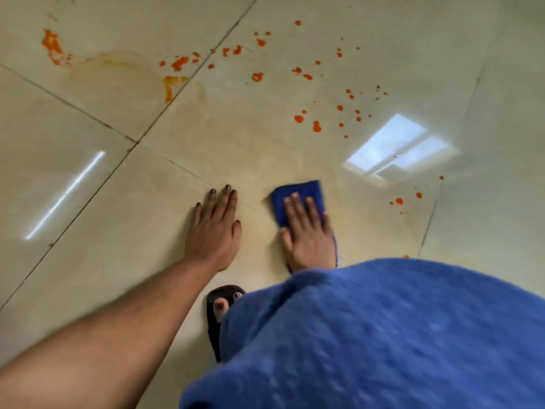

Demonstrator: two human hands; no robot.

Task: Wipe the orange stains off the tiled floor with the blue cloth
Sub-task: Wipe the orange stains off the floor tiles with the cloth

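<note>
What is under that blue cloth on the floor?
The blue cloth lies flat on the tiled floor, pressed down by the right hand. Faint yellowish smears show on the tile beside it. Whether any orange stain lies beneath cannot be seen; the cloth covers it.

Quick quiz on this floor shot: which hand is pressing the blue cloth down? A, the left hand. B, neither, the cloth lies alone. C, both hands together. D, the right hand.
D: the right hand lies flat on the blue cloth, while the left hand rests with spread fingers on the bare tiled floor beside it.
</note>
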